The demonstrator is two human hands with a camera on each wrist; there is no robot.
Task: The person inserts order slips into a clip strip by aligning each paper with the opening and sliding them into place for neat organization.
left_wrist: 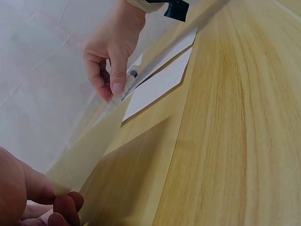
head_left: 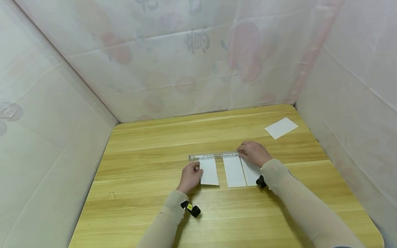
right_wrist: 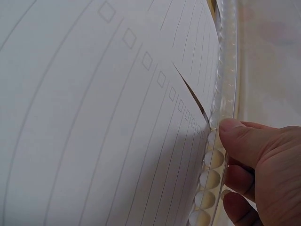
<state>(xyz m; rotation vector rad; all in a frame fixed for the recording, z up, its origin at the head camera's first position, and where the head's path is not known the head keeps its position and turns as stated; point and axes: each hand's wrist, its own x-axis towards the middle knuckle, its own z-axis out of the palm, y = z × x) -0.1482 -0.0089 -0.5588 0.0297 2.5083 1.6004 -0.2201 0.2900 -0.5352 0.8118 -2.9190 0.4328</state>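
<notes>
My left hand (head_left: 190, 176) pinches the left edge of a small white lined sheet (head_left: 210, 173) between thumb and fingers. In the left wrist view this sheet (left_wrist: 87, 153) is raised at a slant and throws a shadow on the wood. Along the sheets' upper edges runs a clear plastic strip (head_left: 214, 156) with a row of round bumps. My right hand (head_left: 255, 154) holds the strip near its right end, thumb on top. Two more sheets lie below the strip, a middle one (head_left: 234, 174) and a right one (head_left: 249, 172) partly covered by my right hand; printed lines and small boxes show up close.
Another white sheet (head_left: 281, 128) lies askew at the back right of the wooden table (head_left: 139, 179). Pale cloth walls (head_left: 186, 75) with faded prints close in the back and both sides. A small black camera (head_left: 193, 210) is strapped to each wrist.
</notes>
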